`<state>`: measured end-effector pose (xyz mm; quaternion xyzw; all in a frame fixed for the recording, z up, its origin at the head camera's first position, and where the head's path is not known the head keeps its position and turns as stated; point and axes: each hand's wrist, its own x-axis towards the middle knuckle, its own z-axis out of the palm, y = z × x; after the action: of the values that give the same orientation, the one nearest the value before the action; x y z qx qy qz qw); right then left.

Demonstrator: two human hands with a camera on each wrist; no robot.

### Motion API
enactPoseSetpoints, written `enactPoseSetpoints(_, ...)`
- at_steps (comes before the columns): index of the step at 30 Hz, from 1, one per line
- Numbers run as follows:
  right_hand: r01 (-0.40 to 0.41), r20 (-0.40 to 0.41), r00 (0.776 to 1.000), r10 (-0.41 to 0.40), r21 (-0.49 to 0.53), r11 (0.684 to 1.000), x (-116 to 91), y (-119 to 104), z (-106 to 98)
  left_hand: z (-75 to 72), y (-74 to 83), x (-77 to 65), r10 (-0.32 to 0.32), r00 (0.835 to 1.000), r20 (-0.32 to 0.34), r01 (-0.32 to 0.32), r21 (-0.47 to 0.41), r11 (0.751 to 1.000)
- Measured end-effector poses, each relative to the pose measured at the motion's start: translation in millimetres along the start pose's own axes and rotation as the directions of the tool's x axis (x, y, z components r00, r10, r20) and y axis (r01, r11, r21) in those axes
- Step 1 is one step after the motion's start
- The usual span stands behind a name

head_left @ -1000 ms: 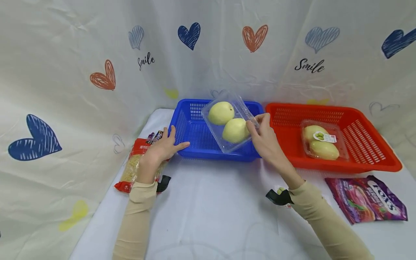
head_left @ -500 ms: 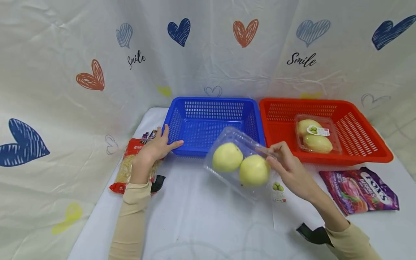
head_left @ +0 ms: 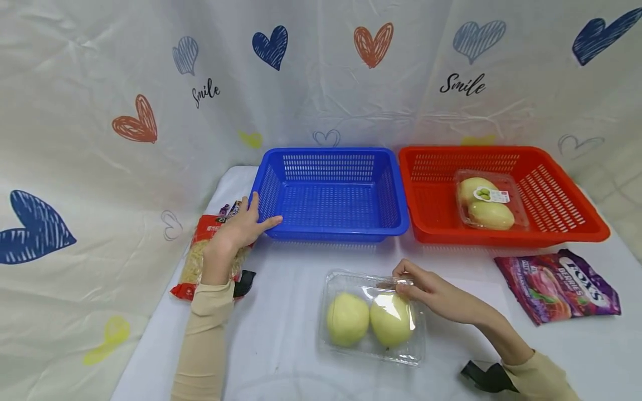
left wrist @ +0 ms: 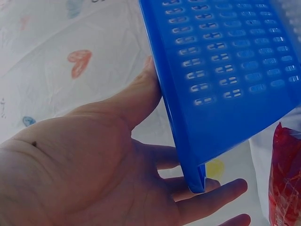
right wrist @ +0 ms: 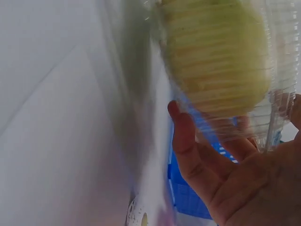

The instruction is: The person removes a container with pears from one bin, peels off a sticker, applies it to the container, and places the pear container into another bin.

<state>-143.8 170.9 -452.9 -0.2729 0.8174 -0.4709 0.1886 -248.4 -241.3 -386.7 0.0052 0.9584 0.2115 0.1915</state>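
nearest me, my right hand [head_left: 435,291] pinches the far right rim of the clear clamshell box [head_left: 372,316], thumb and fingers curled round the plastic edge; the box lies flat on the white table [head_left: 281,345] toward its near edge, just in front of the blue basket, with 2 pale green pears [head_left: 370,319] side by side under the lid; in the right wrist view one pear [right wrist: 217,56] fills the ribbed plastic and my fingers [right wrist: 188,141] wrap its edge; further out on the left, my left hand [head_left: 239,228] rests flat against the near left corner of the blue basket [head_left: 331,192], fingers straight, holding nothing; the left wrist view shows that corner [left wrist: 197,174] pressed into my spread fingers; under that wrist, at the table's left edge, lies a red bag of noodles [head_left: 198,262]; at the right edge lies a purple sweets bag [head_left: 557,285]; at the far edge the blue basket and the red basket [head_left: 501,195] sit side by side, just about touching; the red one holds 1 more clamshell of pears [head_left: 485,206] with a small label on top; behind it all hangs a white sheet with hearts [head_left: 321,72].
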Motion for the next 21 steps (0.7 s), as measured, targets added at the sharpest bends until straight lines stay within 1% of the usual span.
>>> enactPoseSetpoints(2, 0.002, 0.010, 1.000, -0.002, -0.014, 1.000, 4, 5, -1, 0.9, -0.3, 0.1, 0.002, 1.000, 0.000, -0.002, -0.010, 1.000)
enactPoseSetpoints(5, 0.001, -0.007, 1.000, -0.002, -0.057, 0.998, 9, 9, -1, 1.2, -1.1, 0.5, 0.003, 1.000, -0.007, -0.003, -0.007, 1.000)
enactPoseSetpoints(11, -0.018, -0.089, 0.996, 0.001, -0.193, 0.981, 16, 12, 3, 0.9, -2.0, 2.1, 0.003, 1.000, -0.003, -0.003, 0.000, 1.000)
enactPoseSetpoints(14, -0.023, -0.131, 0.991, -0.011, -0.255, 0.967, 13, 10, 4, -0.1, -2.2, 1.8, 0.007, 1.000, -0.007, -0.007, 0.012, 1.000)
enactPoseSetpoints(16, -0.036, -0.174, 0.985, -0.018, -0.301, 0.953, 9, 8, 1, -0.6, -2.4, 1.3, 0.008, 1.000, -0.009, -0.008, 0.020, 1.000)
enactPoseSetpoints(17, -0.054, -0.205, 0.979, -0.017, -0.335, 0.941, 5, 8, -1, -0.7, -2.4, 1.0, 0.009, 1.000, -0.010, -0.009, 0.024, 1.000)
enactPoseSetpoints(19, -0.102, -0.268, 0.963, -0.022, -0.441, 0.892, -3, 10, -5, -0.6, -2.4, 0.7, 0.012, 1.000, -0.010, -0.011, 0.028, 1.000)
enactPoseSetpoints(20, -0.134, -0.297, 0.955, -0.023, -0.497, 0.857, -8, 12, -7, -0.4, -2.2, 0.6, 0.013, 1.000, -0.008, -0.012, 0.026, 1.000)
enactPoseSetpoints(21, -0.170, -0.318, 0.948, -0.018, -0.555, 0.815, -13, 15, -8, -0.2, -1.9, 0.6, 0.012, 1.000, -0.006, -0.012, 0.025, 1.000)
